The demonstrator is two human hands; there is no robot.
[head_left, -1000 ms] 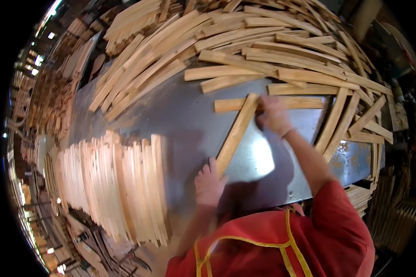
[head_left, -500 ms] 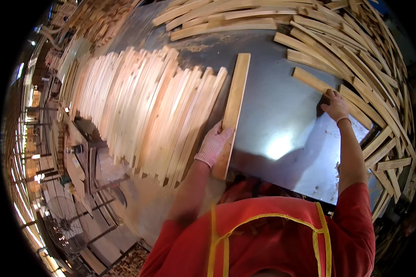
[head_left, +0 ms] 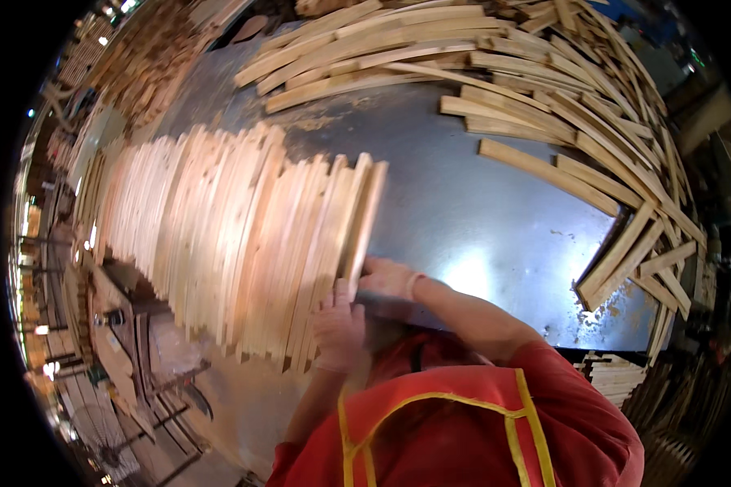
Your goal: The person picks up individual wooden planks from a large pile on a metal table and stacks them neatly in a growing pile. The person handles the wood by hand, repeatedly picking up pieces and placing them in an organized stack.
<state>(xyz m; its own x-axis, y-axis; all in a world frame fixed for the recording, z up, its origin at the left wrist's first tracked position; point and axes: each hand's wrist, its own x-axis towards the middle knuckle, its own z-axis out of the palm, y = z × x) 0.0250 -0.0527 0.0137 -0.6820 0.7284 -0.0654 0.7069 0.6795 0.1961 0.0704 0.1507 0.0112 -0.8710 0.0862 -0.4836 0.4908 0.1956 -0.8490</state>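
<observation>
Wood slat: pale slat (head_left: 364, 217), blurry, standing on edge as the last piece on the right of the packed row (head_left: 219, 243).
Long axis: runs from the near table edge toward the far edge, tilted a bit right at the top, same as its neighbours.
Right hand: gloved right hand (head_left: 390, 277) is on the slat's near end, fingers curled against it from the right side. Looks like a pinch, though the blur makes it hard to be sure.
Left hand: left hand (head_left: 339, 325) sits just below, at the near ends of the row, fingers pressed together.
Nearer hand: right, it's touching.
Table: shiny metal table (head_left: 479, 211), loose slat pile (head_left: 544, 89) along the far and right edges.
Containers: none showing.
</observation>
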